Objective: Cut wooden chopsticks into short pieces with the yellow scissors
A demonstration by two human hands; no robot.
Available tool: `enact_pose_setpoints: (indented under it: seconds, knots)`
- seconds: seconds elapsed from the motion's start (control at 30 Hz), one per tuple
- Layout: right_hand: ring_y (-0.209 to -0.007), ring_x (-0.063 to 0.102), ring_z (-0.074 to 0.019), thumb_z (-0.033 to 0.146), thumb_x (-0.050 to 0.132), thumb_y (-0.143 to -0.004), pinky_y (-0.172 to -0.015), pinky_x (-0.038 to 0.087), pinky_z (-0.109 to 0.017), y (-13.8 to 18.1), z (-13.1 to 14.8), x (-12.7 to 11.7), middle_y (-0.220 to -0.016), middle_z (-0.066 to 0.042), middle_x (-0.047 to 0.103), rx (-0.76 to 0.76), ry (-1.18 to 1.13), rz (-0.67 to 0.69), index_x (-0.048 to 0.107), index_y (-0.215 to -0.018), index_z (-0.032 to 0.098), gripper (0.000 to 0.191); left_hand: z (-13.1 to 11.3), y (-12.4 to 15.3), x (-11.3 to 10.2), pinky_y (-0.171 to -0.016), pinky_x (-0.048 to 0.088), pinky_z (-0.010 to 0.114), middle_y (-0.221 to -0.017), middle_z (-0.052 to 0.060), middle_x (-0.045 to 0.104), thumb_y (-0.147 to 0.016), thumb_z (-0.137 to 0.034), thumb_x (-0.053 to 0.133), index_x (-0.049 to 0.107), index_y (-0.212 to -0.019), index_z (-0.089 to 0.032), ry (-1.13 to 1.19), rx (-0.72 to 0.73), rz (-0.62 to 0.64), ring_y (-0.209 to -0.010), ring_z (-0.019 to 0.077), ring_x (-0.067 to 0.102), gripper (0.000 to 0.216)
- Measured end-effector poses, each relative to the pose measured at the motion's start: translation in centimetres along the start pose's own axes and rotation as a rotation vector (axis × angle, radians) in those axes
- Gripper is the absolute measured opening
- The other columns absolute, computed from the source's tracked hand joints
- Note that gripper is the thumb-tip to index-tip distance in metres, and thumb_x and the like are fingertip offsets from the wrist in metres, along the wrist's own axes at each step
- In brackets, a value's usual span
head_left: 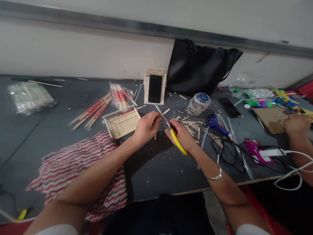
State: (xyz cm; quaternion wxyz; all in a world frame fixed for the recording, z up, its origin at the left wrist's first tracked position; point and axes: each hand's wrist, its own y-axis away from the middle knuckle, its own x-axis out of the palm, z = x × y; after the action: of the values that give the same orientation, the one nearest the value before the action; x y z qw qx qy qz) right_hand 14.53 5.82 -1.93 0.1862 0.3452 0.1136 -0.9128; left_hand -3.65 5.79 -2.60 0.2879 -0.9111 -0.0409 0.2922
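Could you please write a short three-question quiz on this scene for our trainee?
1. Which of the person's own hands holds the scissors?
2. True or false: the jar is in front of the black bag.
3. Which of these is nearest the left hand? A) the jar; B) the stick frame; C) the glue gun.

Key: 1. The right hand. 2. True. 3. B.

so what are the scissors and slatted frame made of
Scissors: the yellow handle looks like smooth plastic, from its even colour; blades, probably metal, given their silvery shine. Slatted frame: likely matte wood or bamboo, judging by its pale, dull surface.
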Motion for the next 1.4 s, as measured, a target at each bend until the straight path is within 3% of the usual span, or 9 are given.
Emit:
enact_pose_setpoints:
  seconds: [0.4,0.67,0.77,0.87,0.97,1.07,1.2,1.4]
  knots:
    - [-0.067,0.057,-0.0180,0.027,0.049,-0.087,-0.065,0.040,-0.028,0.1,-0.2,-0.3,-0.078,-0.002,0.063,-0.089,0.088,0.017,0.055,-0.097,0.023,0.013,-0.2,0.3,0.2,-0.054,0.040,0.020,-0.064,-0.003,0.060,-0.094,-0.018,0.051,0.059,-0.080,-0.018,0.011,0.115,-0.065,-0.055,0.0085,0.051,0.016]
    - [-0.070,0.058,-0.0181,0.025,0.054,-0.085,-0.067,0.042,-0.028,-0.2,-0.8,-0.1,-0.080,-0.002,0.066,-0.080,0.126,-0.029,0.060,-0.110,0.024,0.026,-0.2,0.1,0.4,-0.053,0.038,0.020,-0.056,-0.005,0.048,-0.092,-0.020,0.052,0.053,-0.072,-0.019,0.072,-0.013,-0.042,-0.052,0.0086,0.045,0.020]
    - [-0.079,0.061,-0.0199,0.024,0.058,-0.082,-0.073,0.046,-0.031,-0.3,-1.1,-0.2,-0.086,-0.003,0.067,-0.082,0.123,-0.072,0.059,-0.113,0.024,0.031,-0.2,-0.2,0.0,-0.054,0.039,0.020,-0.059,-0.005,0.051,-0.092,-0.022,0.051,0.055,-0.075,-0.019,0.107,-0.125,-0.062,-0.055,0.0091,0.046,0.018]
    - [-0.073,0.061,-0.0184,0.031,0.058,-0.084,-0.072,0.049,-0.033,-0.5,-1.2,-0.3,-0.081,-0.002,0.065,-0.044,0.013,-0.174,0.058,-0.109,0.024,0.027,-0.1,-0.4,-0.3,-0.057,0.041,0.021,-0.064,-0.003,0.057,-0.093,-0.022,0.050,0.060,-0.080,-0.018,0.122,-0.208,-0.072,-0.060,0.0100,0.049,0.016]
    - [-0.060,0.058,-0.0139,0.043,0.060,-0.085,-0.059,0.050,-0.029,-0.5,-1.0,-0.4,-0.076,0.002,0.060,0.001,-0.259,-0.298,0.055,-0.108,0.025,0.029,-0.1,-0.4,-0.3,-0.058,0.041,0.022,-0.064,-0.003,0.057,-0.093,-0.025,0.050,0.061,-0.081,-0.018,0.131,-0.174,0.037,-0.060,0.0105,0.050,0.017]
    - [-0.048,0.054,-0.0111,0.048,0.062,-0.083,-0.045,0.045,-0.026,-0.5,-0.7,-0.5,-0.070,0.006,0.056,0.021,-0.468,-0.319,0.053,-0.107,0.026,0.034,-0.3,-0.1,0.1,-0.059,0.041,0.022,-0.064,-0.003,0.056,-0.092,-0.024,0.049,0.060,-0.080,-0.018,0.124,-0.083,0.193,-0.059,0.0103,0.050,0.017]
    - [-0.041,0.048,-0.0098,0.044,0.064,-0.082,-0.039,0.039,-0.024,-0.5,-0.6,-0.2,-0.062,0.008,0.051,0.011,-0.489,-0.268,0.056,-0.099,0.026,0.026,-0.3,0.1,0.5,-0.063,0.043,0.023,-0.070,-0.001,0.060,-0.094,-0.023,0.047,0.058,-0.079,-0.018,0.110,-0.025,0.314,-0.063,0.0111,0.053,0.019]
    - [-0.043,0.049,-0.0111,0.041,0.062,-0.084,-0.044,0.043,-0.026,-0.6,-1.0,0.2,-0.060,0.008,0.053,0.010,-0.455,-0.246,0.056,-0.099,0.026,0.021,0.0,0.1,0.9,-0.064,0.043,0.024,-0.072,-0.001,0.062,-0.094,-0.024,0.047,0.060,-0.082,-0.019,0.080,-0.049,0.389,-0.065,0.0125,0.056,0.018]
